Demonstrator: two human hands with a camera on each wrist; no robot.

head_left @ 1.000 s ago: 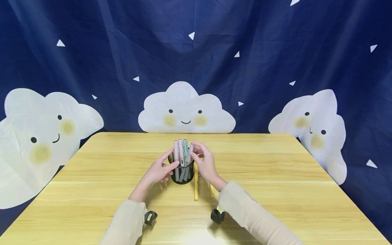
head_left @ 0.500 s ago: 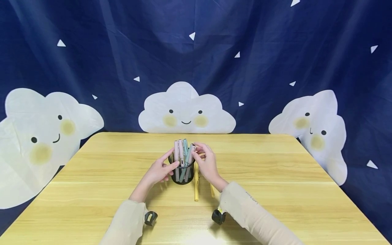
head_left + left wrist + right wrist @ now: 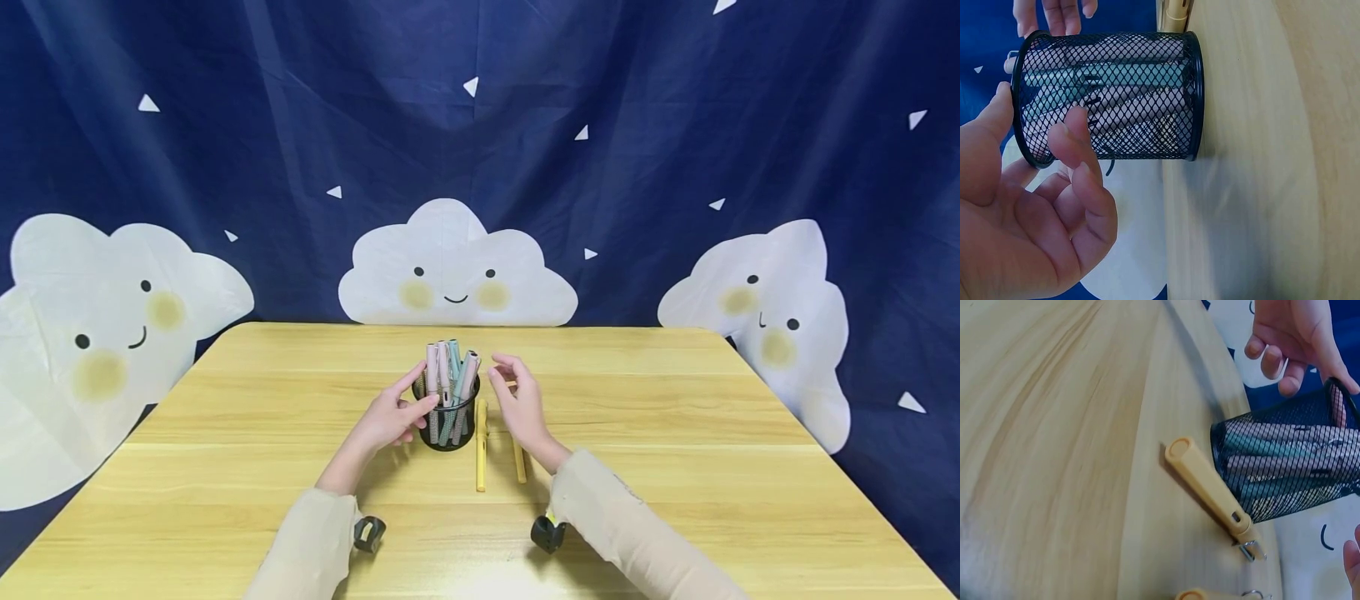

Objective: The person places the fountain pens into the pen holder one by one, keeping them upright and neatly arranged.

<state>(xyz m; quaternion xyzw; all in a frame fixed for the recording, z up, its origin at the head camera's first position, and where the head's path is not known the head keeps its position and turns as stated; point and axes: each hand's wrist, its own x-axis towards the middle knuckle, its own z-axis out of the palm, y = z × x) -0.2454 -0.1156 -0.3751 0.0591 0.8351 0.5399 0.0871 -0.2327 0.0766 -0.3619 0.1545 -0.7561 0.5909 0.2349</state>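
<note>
A black mesh pen holder (image 3: 447,432) stands upright on the table, with several pale pink and teal pens (image 3: 454,360) inside, caps up. My left hand (image 3: 385,418) holds its rim between thumb and index finger, the other fingers curled beside the mesh (image 3: 1110,94). Just right of the holder, my right hand (image 3: 522,407) hovers with loosely bent fingers and nothing between them. One yellow pen (image 3: 481,454) lies by the holder's base. A second yellow pen (image 3: 519,461) lies partly hidden beneath the right hand; the right wrist view shows the first yellow pen's clip (image 3: 1249,545).
The wooden table (image 3: 225,467) spreads out on both sides of the hands. Behind it hangs a dark blue curtain (image 3: 390,100) with white clouds. Black wrist devices (image 3: 369,534) sit at both cuffs, low over the table.
My right hand has let go of a pale pink pen in the holder and drawn back to the right. That pen now leans against the rim. The left hand stays put.
</note>
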